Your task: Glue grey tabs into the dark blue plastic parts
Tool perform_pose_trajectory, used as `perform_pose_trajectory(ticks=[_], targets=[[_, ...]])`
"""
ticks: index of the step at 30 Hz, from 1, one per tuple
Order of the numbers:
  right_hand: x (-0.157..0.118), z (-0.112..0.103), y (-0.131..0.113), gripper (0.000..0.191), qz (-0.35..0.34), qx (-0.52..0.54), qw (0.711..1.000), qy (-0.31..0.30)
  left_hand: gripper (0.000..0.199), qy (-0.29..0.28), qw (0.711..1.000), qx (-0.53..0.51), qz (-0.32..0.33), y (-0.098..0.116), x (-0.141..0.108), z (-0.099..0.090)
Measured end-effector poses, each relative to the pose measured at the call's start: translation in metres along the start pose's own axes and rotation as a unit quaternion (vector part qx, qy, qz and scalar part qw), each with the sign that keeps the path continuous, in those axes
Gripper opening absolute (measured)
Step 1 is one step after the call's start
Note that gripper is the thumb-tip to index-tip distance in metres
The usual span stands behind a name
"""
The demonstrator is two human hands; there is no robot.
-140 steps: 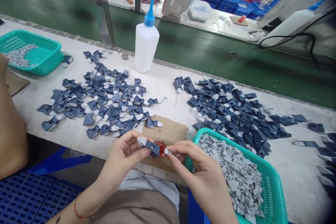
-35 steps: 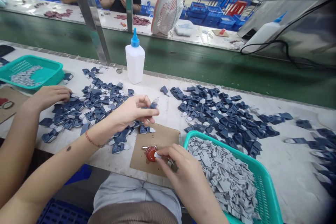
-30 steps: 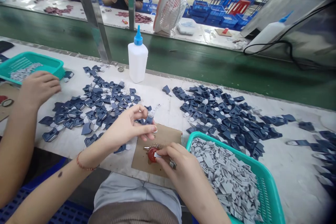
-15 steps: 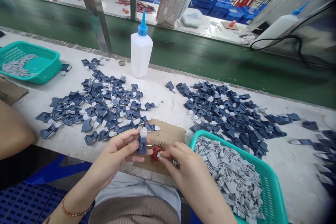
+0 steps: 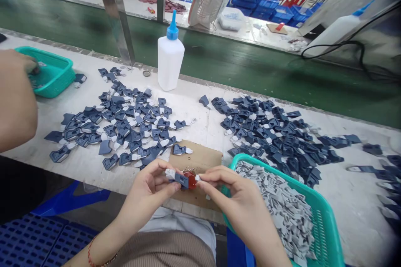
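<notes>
Between the thumb and fingers of my left hand [image 5: 156, 185] is a dark blue plastic part [image 5: 181, 180] with a whitish end, held on its side. My right hand [image 5: 232, 192] pinches a small light grey piece [image 5: 197, 178] just to the right of it, apart from the blue part. Behind and below them, a red round blob or dish [image 5: 190, 180] rests on a piece of cardboard [image 5: 203, 157]. One more blue part [image 5: 181, 149] lies on the cardboard's far edge. A green basket [image 5: 326, 208] full of small grey pieces [image 5: 278, 208] stands beside my right hand.
Heaps of blue parts lie at left [image 5: 125, 123] and right [image 5: 266, 129]. A white bottle with a blue nozzle [image 5: 171, 62] stands at the table's back. On the left, another person's arm [image 5: 15, 100] reaches into a green basket [image 5: 59, 77]. A metal post [image 5: 115, 21] rises behind.
My left hand has turned the blue part from upright to sideways. The grey piece in my right hand has moved slightly right and up. The neighbour's arm has reached into the left basket.
</notes>
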State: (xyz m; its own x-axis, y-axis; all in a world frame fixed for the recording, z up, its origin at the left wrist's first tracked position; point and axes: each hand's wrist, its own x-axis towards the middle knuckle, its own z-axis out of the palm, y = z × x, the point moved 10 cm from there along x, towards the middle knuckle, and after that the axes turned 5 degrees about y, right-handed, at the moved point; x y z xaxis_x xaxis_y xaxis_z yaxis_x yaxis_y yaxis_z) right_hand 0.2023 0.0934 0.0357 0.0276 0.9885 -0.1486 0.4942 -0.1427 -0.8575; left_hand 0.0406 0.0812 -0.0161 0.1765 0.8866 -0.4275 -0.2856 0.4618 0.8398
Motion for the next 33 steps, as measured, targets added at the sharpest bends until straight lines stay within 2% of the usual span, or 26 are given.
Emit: perform_pose_trajectory(ticks=[4, 7, 13, 18, 23, 30, 33], targets=[[-0.003, -0.004, 0.004, 0.013, 0.047, 0.156, 0.987, -0.016, 0.016, 0.007, 1.0, -0.018, 0.013, 0.001, -0.004, 0.007], [-0.006, -0.001, 0.004, 0.014, 0.058, 0.194, 0.979, -0.03, 0.015, -0.006, 1.0, -0.014, 0.024, 0.002, -0.005, 0.015], [-0.01, 0.006, -0.004, 0.009, 0.026, 0.139, 0.988, -0.058, 0.017, -0.03, 0.999, -0.007, 0.029, -0.003, -0.008, 0.024], [-0.012, 0.007, -0.008, 0.008, 0.017, 0.106, 0.992, -0.066, 0.015, -0.028, 0.999, -0.005, 0.023, -0.007, -0.01, 0.023], [-0.014, 0.01, -0.007, 0.008, 0.026, 0.073, 0.992, -0.1, 0.013, -0.026, 0.999, 0.016, 0.032, -0.007, -0.012, 0.021], [-0.016, 0.009, -0.005, 0.008, 0.035, 0.102, 0.99, -0.09, 0.013, -0.036, 0.998, 0.008, 0.05, -0.002, -0.014, 0.024], [-0.018, 0.006, -0.014, 0.009, -0.009, 0.083, 0.994, -0.069, 0.014, -0.04, 0.998, 0.01, 0.057, -0.001, -0.014, 0.024]])
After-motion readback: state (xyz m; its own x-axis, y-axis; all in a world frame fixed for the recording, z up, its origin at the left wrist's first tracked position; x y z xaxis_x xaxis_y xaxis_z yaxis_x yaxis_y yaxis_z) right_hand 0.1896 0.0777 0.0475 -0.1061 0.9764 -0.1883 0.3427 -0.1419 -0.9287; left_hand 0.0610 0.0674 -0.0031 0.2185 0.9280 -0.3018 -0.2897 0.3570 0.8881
